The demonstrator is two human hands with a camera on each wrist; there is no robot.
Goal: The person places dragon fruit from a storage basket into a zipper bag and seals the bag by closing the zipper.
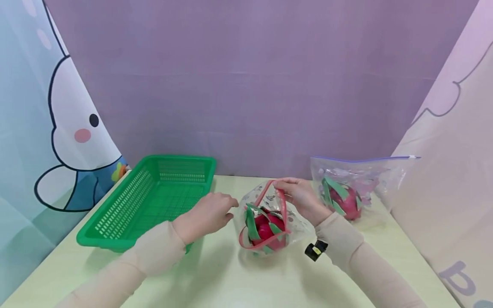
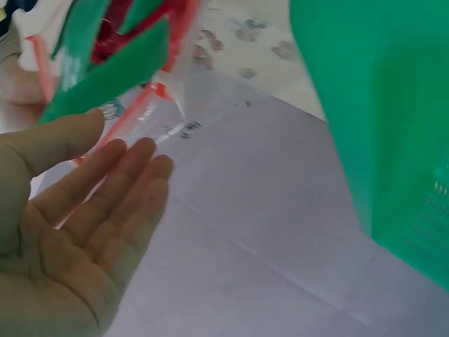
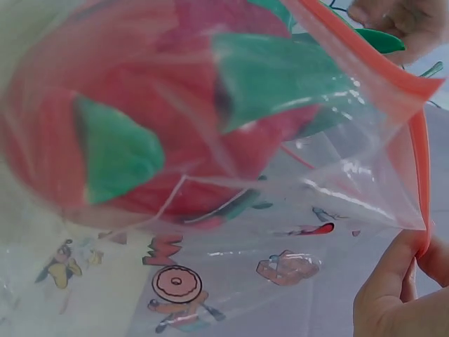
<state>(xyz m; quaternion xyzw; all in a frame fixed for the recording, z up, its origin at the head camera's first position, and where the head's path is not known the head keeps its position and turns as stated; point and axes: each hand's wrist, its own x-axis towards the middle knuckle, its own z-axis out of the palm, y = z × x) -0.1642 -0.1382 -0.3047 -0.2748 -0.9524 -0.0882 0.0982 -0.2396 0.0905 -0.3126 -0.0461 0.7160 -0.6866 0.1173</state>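
A clear zip bag (image 1: 300,222) with a red zip edge and small printed pictures stands on the table, its mouth spread. Inside it lies a dragon fruit (image 1: 265,226), dark pink with green leaf tips. My right hand (image 1: 300,196) pinches the red edge between thumb and fingers, which the right wrist view shows close up. Just left of the bag's mouth hovers my left hand (image 1: 212,211). In the left wrist view its fingers (image 2: 133,189) are extended, palm bare, near the red edge.
On the left of the table sits a green plastic basket (image 1: 115,242) with slotted sides. Back right, a second zip bag (image 1: 379,184) with a blue-purple edge holds another dragon fruit (image 1: 348,205). A purple curtain (image 1: 246,85) hangs behind the table.
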